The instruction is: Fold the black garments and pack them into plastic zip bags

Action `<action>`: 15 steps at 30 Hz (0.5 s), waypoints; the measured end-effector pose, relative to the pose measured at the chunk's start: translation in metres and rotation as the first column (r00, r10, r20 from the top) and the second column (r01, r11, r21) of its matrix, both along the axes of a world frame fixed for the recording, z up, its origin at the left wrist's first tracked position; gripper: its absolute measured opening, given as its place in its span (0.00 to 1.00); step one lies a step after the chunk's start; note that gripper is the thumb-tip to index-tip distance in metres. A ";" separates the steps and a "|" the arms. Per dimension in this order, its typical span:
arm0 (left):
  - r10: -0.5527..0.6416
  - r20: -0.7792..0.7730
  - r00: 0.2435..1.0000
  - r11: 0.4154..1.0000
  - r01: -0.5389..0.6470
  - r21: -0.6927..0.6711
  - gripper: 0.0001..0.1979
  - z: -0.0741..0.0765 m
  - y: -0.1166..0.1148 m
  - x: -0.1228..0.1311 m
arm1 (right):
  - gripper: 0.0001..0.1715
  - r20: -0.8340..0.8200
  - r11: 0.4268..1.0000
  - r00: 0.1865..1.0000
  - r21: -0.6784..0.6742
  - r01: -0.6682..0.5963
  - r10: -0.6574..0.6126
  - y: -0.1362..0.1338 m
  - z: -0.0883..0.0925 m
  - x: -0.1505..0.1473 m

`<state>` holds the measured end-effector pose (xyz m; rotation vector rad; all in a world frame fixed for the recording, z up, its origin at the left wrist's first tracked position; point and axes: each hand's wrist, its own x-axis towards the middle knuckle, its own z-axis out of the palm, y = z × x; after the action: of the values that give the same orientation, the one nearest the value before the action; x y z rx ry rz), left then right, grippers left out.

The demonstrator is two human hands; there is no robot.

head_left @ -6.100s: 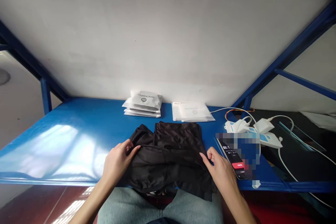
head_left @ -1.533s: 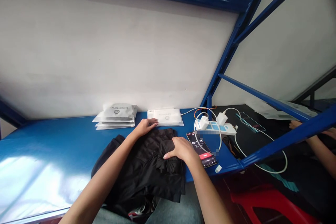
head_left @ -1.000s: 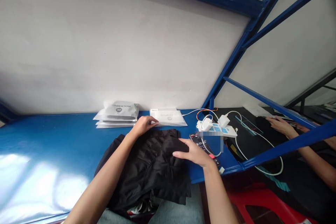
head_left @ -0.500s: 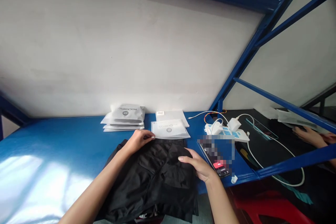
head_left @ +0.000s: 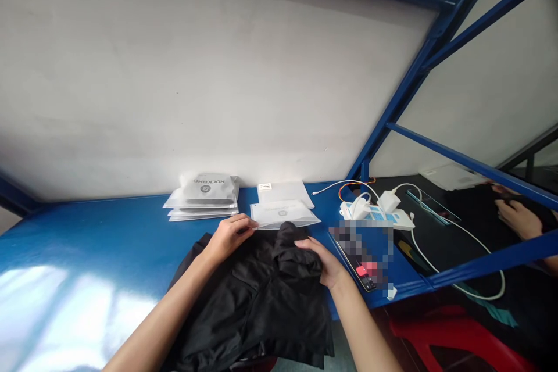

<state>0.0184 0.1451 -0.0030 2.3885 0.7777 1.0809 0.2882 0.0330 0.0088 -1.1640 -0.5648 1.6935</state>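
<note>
Black shorts (head_left: 250, 296) lie spread over the front edge of the blue table and hang down towards me. My right hand (head_left: 320, 258) grips a bunched, folded part of them. That fold reaches up to the mouth of a frosted zip bag (head_left: 285, 214) with grey print, whose near edge gapes a little. At the bag's near left corner, my left hand (head_left: 233, 235) is closed in a pinch on its edge. Whether any cloth is inside the bag cannot be seen.
Left of the bag stands a stack of packed frosted bags (head_left: 204, 195). Another flat bag (head_left: 285, 193) lies behind. To the right are a phone (head_left: 357, 261), a power strip (head_left: 401, 220) with cables, a blue frame (head_left: 392, 110), a red stool (head_left: 444, 331) and a co-worker's hand (head_left: 518, 216).
My right hand has moved up slightly, lifting and bunching the shorts against the bag's mouth, which now gapes more. My left hand stays at the bag's corner.
</note>
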 end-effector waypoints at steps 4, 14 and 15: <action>-0.033 -0.009 0.999 0.999 0.032 -0.021 0.07 0.002 -0.003 0.002 | 0.15 -0.017 0.999 0.999 0.007 0.048 -0.048 0.002 -0.002 0.001; -0.149 -0.039 0.988 0.989 0.149 -0.003 0.11 0.005 -0.009 0.006 | 0.22 -0.033 0.996 0.997 0.047 0.069 -0.068 0.007 0.000 -0.004; -0.155 -0.038 0.987 0.988 0.155 -0.012 0.11 0.005 -0.010 0.007 | 0.23 -0.029 0.992 0.994 0.056 0.109 -0.108 0.009 -0.002 -0.002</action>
<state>0.0256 0.1351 0.0024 2.4233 0.5960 0.9697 0.2865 0.0420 0.0068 -1.1106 -0.5213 1.5882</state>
